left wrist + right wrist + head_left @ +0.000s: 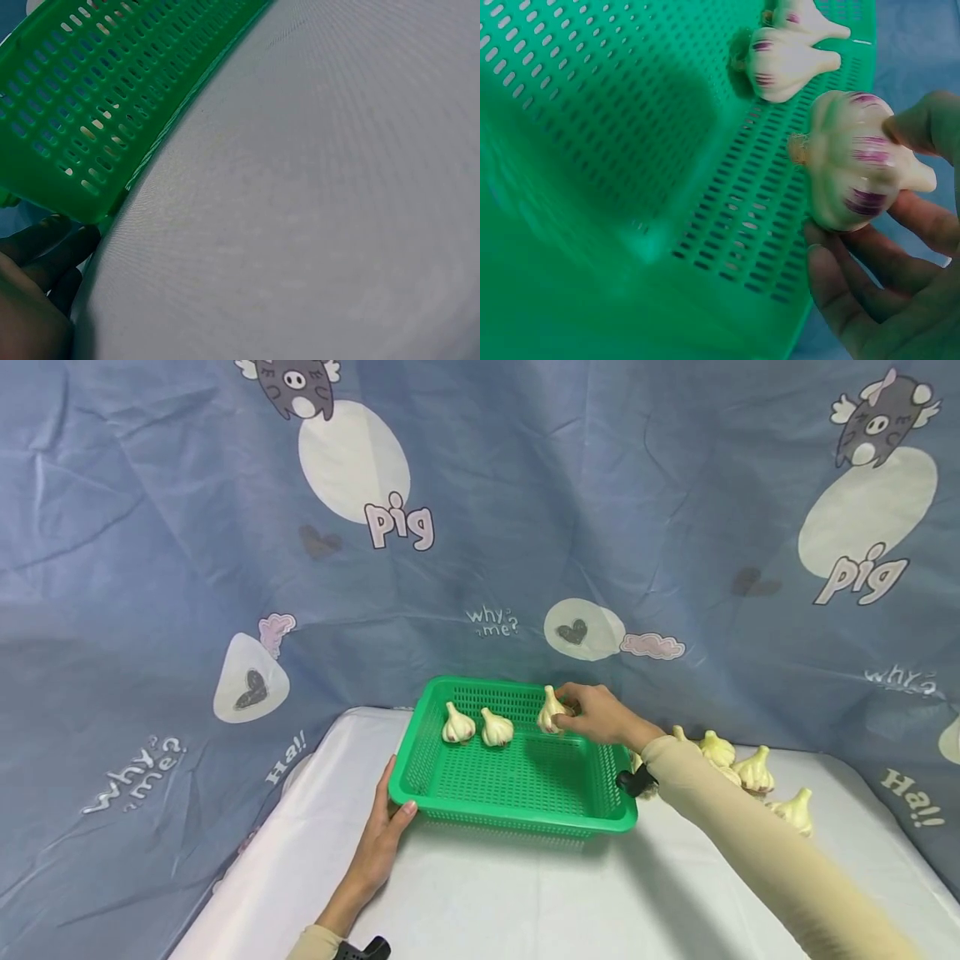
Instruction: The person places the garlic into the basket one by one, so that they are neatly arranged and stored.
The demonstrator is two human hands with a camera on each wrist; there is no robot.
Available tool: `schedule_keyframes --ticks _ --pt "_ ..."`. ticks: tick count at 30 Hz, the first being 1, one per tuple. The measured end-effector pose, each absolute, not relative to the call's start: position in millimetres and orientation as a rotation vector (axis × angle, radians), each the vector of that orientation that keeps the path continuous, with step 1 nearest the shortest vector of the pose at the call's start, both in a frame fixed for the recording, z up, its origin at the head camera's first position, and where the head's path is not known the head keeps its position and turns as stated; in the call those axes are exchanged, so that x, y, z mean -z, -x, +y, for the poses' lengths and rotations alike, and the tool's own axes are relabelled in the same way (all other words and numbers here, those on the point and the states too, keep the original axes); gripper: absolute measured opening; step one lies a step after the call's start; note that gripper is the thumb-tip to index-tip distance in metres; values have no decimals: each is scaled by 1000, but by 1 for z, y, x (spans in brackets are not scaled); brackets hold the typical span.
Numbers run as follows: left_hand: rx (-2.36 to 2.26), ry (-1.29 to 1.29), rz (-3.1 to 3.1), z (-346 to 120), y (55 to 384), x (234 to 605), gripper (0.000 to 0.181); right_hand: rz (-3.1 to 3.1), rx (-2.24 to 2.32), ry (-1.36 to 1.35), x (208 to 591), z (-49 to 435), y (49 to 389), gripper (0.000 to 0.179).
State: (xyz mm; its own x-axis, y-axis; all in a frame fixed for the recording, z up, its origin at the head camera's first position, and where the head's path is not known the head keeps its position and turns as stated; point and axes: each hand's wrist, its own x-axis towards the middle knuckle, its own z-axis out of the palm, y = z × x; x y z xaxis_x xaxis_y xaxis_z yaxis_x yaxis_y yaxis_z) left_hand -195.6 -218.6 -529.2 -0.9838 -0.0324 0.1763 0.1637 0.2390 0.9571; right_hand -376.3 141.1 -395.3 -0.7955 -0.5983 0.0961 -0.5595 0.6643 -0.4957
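A garlic bulb (551,712) with purple streaks is pinched between the thumb and fingers of my right hand (600,714), over the back right part of the green plastic basket (517,817). The right wrist view shows this bulb up close, its neck pointing toward the palm. Inside the basket, two more garlic bulbs (458,724) (497,728) sit side by side along the back left. My left hand (381,835) grips the basket at its front left corner, thumb on the rim and fingers along the outside. Its fingertips show beside the basket's corner in the left wrist view.
Several loose garlic bulbs (754,770) lie on the white-covered table (510,902) to the right of the basket, partly hidden behind the right forearm. A blue cloth (465,568) with pig prints hangs close behind the table.
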Motion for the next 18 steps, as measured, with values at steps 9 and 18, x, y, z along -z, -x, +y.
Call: schedule_keyframes --ticks 9,18 --pt "1834 124 -2345 -218 196 530 73 2765 803 907 407 131 380 48" --pt "1825 153 -2339 -218 194 529 71 2783 802 896 423 120 388 48"
